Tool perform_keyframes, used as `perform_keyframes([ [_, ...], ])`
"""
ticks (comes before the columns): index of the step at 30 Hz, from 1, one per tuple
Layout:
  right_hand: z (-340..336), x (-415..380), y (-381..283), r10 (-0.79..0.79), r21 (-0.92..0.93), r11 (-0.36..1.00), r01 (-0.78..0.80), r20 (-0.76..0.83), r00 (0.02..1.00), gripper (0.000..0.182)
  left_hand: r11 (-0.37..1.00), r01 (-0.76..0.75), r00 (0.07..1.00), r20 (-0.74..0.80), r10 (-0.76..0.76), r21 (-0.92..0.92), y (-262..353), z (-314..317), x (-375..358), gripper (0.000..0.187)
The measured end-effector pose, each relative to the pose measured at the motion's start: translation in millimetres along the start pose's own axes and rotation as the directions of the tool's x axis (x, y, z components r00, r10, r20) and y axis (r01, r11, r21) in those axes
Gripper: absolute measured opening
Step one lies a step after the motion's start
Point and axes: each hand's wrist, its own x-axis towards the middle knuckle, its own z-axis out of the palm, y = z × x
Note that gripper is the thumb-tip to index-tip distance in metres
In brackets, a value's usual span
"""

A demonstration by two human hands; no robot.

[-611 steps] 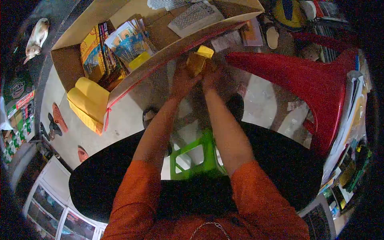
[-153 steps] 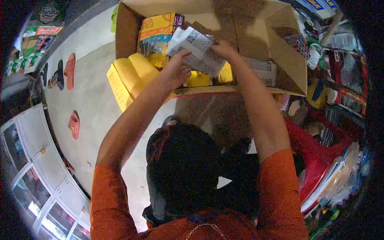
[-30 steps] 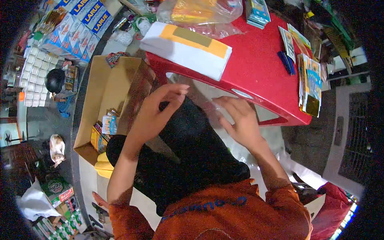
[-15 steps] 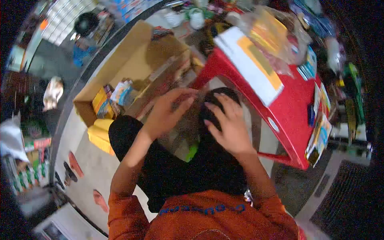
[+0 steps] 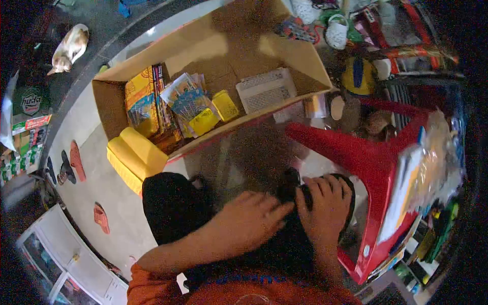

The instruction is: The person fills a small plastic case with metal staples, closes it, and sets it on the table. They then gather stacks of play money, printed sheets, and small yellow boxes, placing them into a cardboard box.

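Head view: cardboard box (image 5: 122,96) holds yellow packets (image 5: 213,114) and a grey tray (image 5: 267,90). Both hands, left hand (image 5: 249,223) and right hand (image 5: 325,206), now lie flat, empty, on the knees, lower than half a second ago.

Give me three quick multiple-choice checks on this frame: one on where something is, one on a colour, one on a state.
1. Where does the cat sit?
A. Inside the cardboard box
B. On the floor at the upper left, apart from the box
C. On the red table

2. What colour is the table to the right of the hands?
A. Red
B. Green
C. White

3. How are the left hand and right hand placed?
A. Both raised inside the box
B. One holds a yellow packet
C. Both rest palm down on the dark knee

Answers: 1 B, the cat sits outside the cardboard box on the dark floor; 2 A, its top and leg are red; 3 C, both palms lie flat on dark cloth, holding nothing.
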Motion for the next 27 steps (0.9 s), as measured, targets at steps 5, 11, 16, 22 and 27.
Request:
perform_keyframes([
  [5, 14, 30, 2, 0.025, 0.019, 0.999, -0.028, 0.129, 0.991, 0.027, 0.998, 0.019, 1.000, 0.023, -0.018, -0.062, -23, -11, 11, 0.050],
  [11, 18, 53, 6, 0.032, 0.084, 0.995, -0.053, 0.230, 0.973, 0.027, 0.988, 0.086, 0.993, 0.092, -0.075, -0.129, -43, -23, 28, 0.053],
  [16, 11, 59, 5, 0.036, 0.126, 0.989, -0.076, 0.300, 0.953, 0.029, 0.986, 0.108, 0.989, 0.114, -0.094, -0.126, -49, -20, 36, 0.053],
  [22, -12, 41, 4, -0.042, 0.278, 0.956, -0.093, 0.446, 0.894, 0.027, 0.963, 0.200, 0.966, 0.200, -0.163, -0.179, -31, -24, 35, 0.053],
  [27, -59, -8, 1, -0.069, 0.357, 0.921, -0.154, 0.540, 0.839, 0.025, 0.881, 0.383, 0.911, 0.269, -0.311, -0.277, 20, -13, 11, 0.041],
])
